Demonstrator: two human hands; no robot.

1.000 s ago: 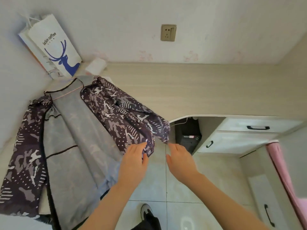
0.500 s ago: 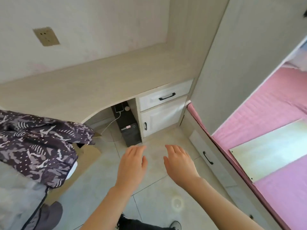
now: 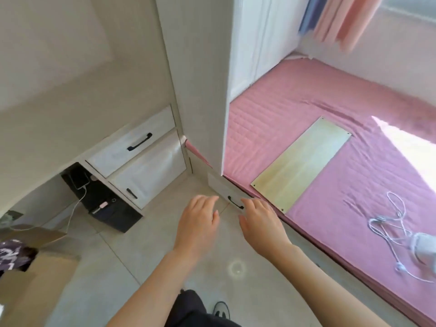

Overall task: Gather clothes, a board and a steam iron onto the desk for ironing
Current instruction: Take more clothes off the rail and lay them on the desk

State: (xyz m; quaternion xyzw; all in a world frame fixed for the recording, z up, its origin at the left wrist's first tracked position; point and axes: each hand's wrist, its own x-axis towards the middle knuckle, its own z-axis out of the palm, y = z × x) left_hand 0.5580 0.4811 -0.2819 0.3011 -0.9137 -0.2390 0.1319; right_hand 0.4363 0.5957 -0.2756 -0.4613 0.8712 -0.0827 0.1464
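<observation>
- Patterned garment (image 3: 9, 252) at far left, by a cardboard box (image 3: 35, 279).
- Left hand (image 3: 198, 223) and right hand (image 3: 262, 223) hover over the floor (image 3: 141, 244), fingers loose, empty.
- Board (image 3: 302, 164) lies flat near the pink bed's (image 3: 354, 90) left edge.
- Steam iron (image 3: 424, 249) with its cord (image 3: 389, 223), farther right on the bed.

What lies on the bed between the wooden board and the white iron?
In the head view, a tangled white cable lies on the pink sheet between the board and the steam iron.
</observation>
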